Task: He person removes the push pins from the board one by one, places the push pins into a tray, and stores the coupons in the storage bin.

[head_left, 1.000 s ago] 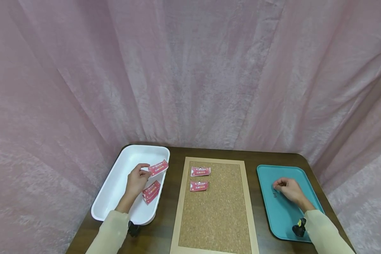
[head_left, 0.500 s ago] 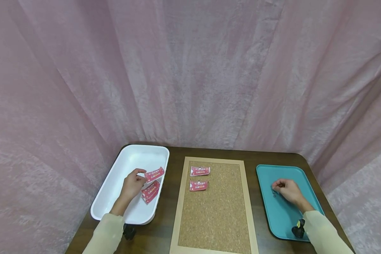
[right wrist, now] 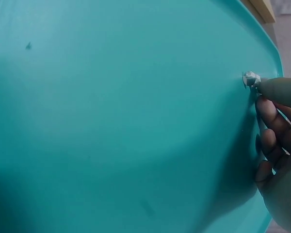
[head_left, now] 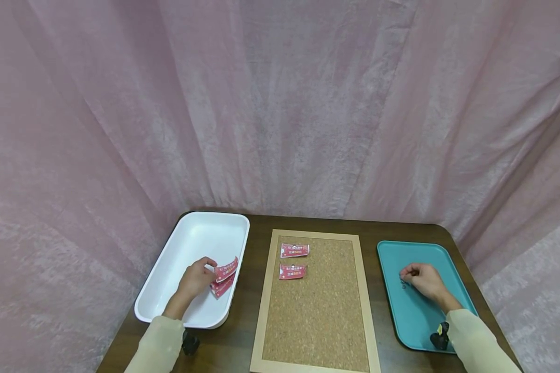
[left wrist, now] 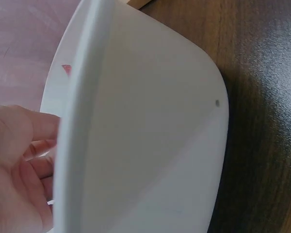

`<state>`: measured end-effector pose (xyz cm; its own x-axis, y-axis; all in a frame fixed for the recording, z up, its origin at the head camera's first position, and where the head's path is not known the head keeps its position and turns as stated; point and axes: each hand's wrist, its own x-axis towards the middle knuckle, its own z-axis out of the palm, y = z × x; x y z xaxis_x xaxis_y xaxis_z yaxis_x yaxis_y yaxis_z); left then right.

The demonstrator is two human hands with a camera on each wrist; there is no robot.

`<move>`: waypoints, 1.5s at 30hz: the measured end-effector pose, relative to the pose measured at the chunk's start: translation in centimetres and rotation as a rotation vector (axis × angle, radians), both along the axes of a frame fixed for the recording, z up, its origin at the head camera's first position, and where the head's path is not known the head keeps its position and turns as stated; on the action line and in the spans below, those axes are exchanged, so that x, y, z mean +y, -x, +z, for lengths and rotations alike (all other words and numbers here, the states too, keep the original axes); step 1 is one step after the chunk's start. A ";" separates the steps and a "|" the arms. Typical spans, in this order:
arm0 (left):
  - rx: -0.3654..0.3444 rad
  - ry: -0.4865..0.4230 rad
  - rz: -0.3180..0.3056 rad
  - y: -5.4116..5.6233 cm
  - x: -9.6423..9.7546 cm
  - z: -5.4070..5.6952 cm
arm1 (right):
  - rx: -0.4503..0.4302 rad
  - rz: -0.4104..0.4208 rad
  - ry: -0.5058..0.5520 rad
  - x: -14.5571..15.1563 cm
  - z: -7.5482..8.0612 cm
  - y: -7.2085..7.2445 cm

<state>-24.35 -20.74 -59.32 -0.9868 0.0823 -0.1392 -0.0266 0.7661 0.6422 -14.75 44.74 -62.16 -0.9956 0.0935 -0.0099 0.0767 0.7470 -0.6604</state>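
Note:
In the head view my left hand [head_left: 195, 280] is inside the white tub [head_left: 144, 300], pinching the left end of a red-and-white paper coupon [head_left: 226, 270]. This coupon overlaps other red coupons [head_left: 222, 288] lying in the tub. The tub's wall hides my left fingertips in the left wrist view. Over on the teal tray [head_left: 415, 331], my right hand [head_left: 427, 281] has its fingers curled, thumb tip right at a small shiny clear-and-silver tack [right wrist: 251, 79]. I cannot tell whether the right fingers grip a tack.
Between the tub and the tray lies a wood-framed cork board [head_left: 317, 321]. Two red coupons are fixed near its top left, an upper coupon [head_left: 294, 250] and a lower coupon [head_left: 292, 272]. A pink curtain [head_left: 280, 129] hangs behind the dark wooden table [head_left: 235, 336].
My left hand has moved the coupon down and left, from the tub's right rim to over the other coupons. The right hand has stayed almost in place at the tacks.

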 end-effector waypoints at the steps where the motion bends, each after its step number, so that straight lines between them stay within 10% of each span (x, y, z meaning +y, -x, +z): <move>1: -0.006 0.010 -0.010 0.0 0.0 0.0 | 0.003 0.003 -0.001 0.0 0.0 0.0; 20: 0.120 0.109 0.025 -0.3 0.2 0.7 | 0.159 -0.072 -0.029 -1.9 2.1 1.3; 31: 0.305 0.001 0.079 0.1 3.2 2.5 | 0.140 -0.042 0.008 -5.2 3.2 2.9; 45: 0.324 -0.099 0.058 -0.1 6.7 3.6 | 0.168 0.015 0.068 -9.0 3.9 4.3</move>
